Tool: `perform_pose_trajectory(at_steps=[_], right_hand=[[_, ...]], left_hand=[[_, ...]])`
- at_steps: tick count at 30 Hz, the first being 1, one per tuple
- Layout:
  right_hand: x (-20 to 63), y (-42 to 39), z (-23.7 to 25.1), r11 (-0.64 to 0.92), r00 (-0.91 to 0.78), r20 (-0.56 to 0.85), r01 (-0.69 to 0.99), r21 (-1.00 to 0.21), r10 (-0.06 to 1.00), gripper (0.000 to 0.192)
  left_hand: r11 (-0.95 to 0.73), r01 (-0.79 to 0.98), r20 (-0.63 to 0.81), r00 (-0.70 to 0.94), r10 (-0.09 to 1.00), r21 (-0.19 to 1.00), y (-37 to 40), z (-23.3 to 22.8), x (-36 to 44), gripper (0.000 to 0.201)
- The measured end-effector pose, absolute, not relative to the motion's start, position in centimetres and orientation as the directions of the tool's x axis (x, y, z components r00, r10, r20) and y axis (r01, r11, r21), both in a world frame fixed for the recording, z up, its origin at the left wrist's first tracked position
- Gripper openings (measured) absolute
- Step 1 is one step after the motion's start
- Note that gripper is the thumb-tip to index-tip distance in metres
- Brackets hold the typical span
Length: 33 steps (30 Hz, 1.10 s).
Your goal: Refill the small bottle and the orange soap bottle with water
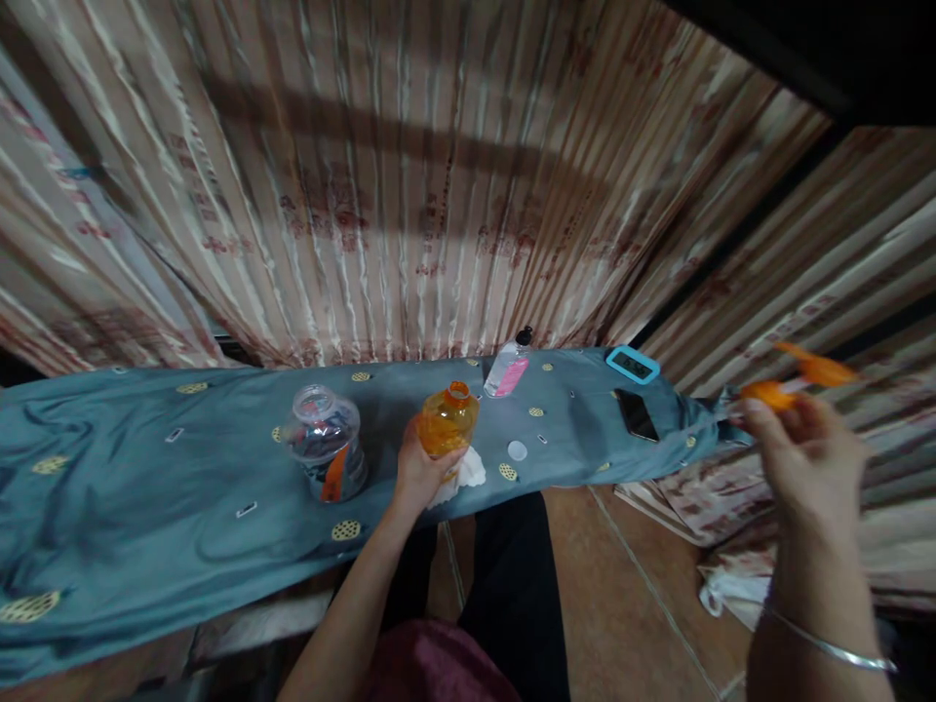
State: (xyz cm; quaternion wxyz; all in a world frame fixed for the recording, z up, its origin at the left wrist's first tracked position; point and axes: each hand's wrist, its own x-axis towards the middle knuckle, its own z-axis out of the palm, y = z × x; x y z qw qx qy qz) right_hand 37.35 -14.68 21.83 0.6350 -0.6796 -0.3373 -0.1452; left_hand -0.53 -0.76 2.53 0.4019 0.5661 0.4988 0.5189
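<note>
Gripping the orange bottle point(448, 421) around its lower body, the left hand point(418, 475) keeps it upright on the worktop point(146, 487), which is draped in a blue-grey cloth dotted with small gold patterns. The bottle's mouth is open, with no cap on it, and a crumpled white cloth point(468, 472) lies against its base, just to the right of the hand. To the left of the orange bottle stands a clear plastic jar point(326, 450), also uncapped, with an orange strip showing low on its side. Behind and to the right of the orange bottle lies a small clear bottle with a pink label point(507, 371) and a dark cap, close to the striped curtain point(409, 175) that hangs behind the worktop. A small white round lid point(517, 449) rests on the cloth just to the right of the orange bottle. Farther right sit a dark phone point(636, 414) and, beyond it, a turquoise-framed digital clock point(633, 364). Well to the right of the orange bottle, raised off the worktop, the right hand point(808, 458) is closed on an orange spray nozzle point(797, 380), pinched between thumb and fingers; a thin bangle point(834, 643) circles that wrist.
</note>
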Motion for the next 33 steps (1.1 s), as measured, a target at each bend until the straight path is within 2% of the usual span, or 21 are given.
perform_pose_trajectory(at_steps=[2,4,5,7,10,16,19,24,30,33], right_hand=[[38.5,-14.1,18.7,-0.238,0.713,0.518,0.669,-0.704,0.472,0.032],[38.5,-12.7,15.1,-0.464,0.694,0.354,0.697,-0.546,0.626,0.025],[38.1,-11.6,13.2,-0.523,0.676,0.269,0.716,-0.462,0.686,0.023],[36.9,-9.3,9.6,-0.572,0.628,0.114,0.758,-0.313,0.77,0.023],[34.9,-6.1,5.5,-0.566,0.568,-0.036,0.809,-0.16,0.822,0.028],[33.5,-3.8,2.3,-0.532,0.526,-0.117,0.846,-0.03,0.843,0.035],[33.8,-4.2,1.7,-0.526,0.522,-0.097,0.85,-0.021,0.847,0.038],[34.1,-5.6,1.6,-0.489,0.491,-0.013,0.866,-0.099,0.871,0.046],[32.1,-7.8,1.6,-0.339,0.4,0.141,0.882,-0.328,0.906,0.057],[30.0,-9.1,1.4,-0.225,0.359,0.23,0.86,-0.459,0.905,0.062]], left_hand=[[-0.169,0.152,0.177,-0.041,0.983,0.974,-0.8,2.6,-0.6,0.069],[-0.163,0.144,0.171,-0.041,0.984,0.976,-0.9,2.7,-0.6,0.071],[-0.158,0.141,0.165,-0.043,0.985,0.977,-0.9,2.8,-0.6,0.071],[-0.141,0.144,0.15,-0.048,0.988,0.979,-1.0,2.9,-0.7,0.072],[-0.132,0.157,0.139,-0.034,0.99,0.979,-1.1,3.3,-0.8,0.073],[-0.114,0.124,0.115,0.006,0.993,0.986,-1.3,3.4,-0.8,0.092],[-0.1,0.1,0.099,0.015,0.995,0.99,-1.5,3.2,-0.7,0.108],[-0.076,0.117,0.073,0.034,0.997,0.99,-1.7,3.3,-0.5,0.113],[-0.09,0.115,0.086,0.041,0.995,0.989,-1.7,3.4,-0.5,0.108],[-0.086,0.101,0.082,0.043,0.996,0.991,-1.6,3.4,-0.5,0.114]])
